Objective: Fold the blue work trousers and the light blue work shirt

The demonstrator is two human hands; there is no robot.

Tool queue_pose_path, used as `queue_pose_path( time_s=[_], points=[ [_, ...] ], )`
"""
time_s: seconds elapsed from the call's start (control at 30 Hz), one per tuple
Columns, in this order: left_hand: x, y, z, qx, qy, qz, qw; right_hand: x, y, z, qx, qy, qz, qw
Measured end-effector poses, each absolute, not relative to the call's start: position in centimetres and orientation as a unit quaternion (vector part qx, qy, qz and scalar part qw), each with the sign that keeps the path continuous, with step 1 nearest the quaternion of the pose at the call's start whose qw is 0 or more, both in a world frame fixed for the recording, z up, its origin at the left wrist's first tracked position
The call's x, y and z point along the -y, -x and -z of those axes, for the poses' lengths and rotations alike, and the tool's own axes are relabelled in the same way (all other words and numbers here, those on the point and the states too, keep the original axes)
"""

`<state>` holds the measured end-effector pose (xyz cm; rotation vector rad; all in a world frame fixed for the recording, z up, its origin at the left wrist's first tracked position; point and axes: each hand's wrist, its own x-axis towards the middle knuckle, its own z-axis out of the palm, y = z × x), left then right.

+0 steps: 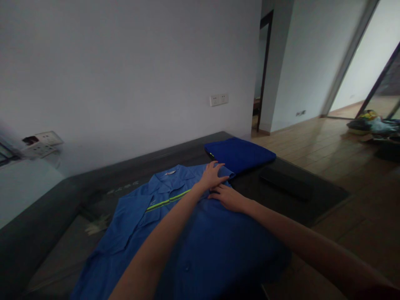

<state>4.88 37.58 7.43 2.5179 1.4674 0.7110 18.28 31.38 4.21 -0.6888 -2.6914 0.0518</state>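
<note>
A blue work shirt with a yellow-green stripe lies front up on a dark table, its collar toward the wall. My left hand reaches across to the shirt's right sleeve end, fingers and thumb spread over the fabric. Just below it, my right hand rests on the shirt's side with its fingers slightly bent against the cloth. The lower part of the shirt spreads toward me and is partly hidden by my forearms. Behind my hands lies a folded darker blue garment.
The dark table stands against a white wall with sockets. A long black object lies on its right part. A white surface is at the left. Bags sit on the wooden floor far right.
</note>
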Motion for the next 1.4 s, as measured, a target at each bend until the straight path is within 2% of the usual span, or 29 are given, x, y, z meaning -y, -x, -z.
queue_pose_path(
  time_s=[0.17, 0.3, 0.4, 0.53, 0.63, 0.73, 0.87, 0.97, 1.2, 1.4],
  points=[
    [-37.3, -8.5, -7.9, -0.480, -0.868, -0.124, 0.004, -31.5, -18.2, -4.0, 0.948, 0.272, -0.047, 0.157],
    [-37.6, -9.8, -8.1, -0.474, -0.875, -0.098, -0.023, -31.7, -18.3, -4.2, 0.947, 0.272, -0.081, 0.149],
    [-38.4, -9.0, -8.5, -0.491, -0.858, -0.151, -0.014, -31.6, -18.5, -4.9, 0.950, 0.254, -0.084, 0.159],
    [-39.5, -5.1, -9.4, -0.508, -0.814, -0.281, 0.018, -31.1, -19.2, -6.0, 0.952, 0.236, -0.111, 0.159],
    [-39.8, -0.9, -9.3, -0.550, -0.780, -0.296, 0.033, -30.8, -19.8, -6.7, 0.950, 0.219, -0.152, 0.162],
    [-39.4, 2.6, -8.2, -0.595, -0.765, -0.240, 0.054, -30.9, -20.2, -7.2, 0.931, 0.231, -0.186, 0.215],
    [-39.1, 3.8, -6.5, -0.617, -0.757, -0.206, 0.065, -32.0, -21.1, -7.8, 0.858, 0.329, -0.183, 0.350],
    [-39.8, 2.2, -6.1, -0.625, -0.751, -0.202, 0.060, -33.0, -22.1, -7.8, 0.808, 0.396, -0.204, 0.386],
    [-42.8, -1.9, -5.9, -0.664, -0.723, -0.175, 0.073, -33.4, -22.8, -6.8, 0.830, 0.413, -0.252, 0.277],
    [-46.3, -1.9, -5.3, -0.700, -0.695, -0.129, 0.097, -32.8, -22.0, -7.3, 0.815, 0.501, -0.195, 0.217]
  ],
)
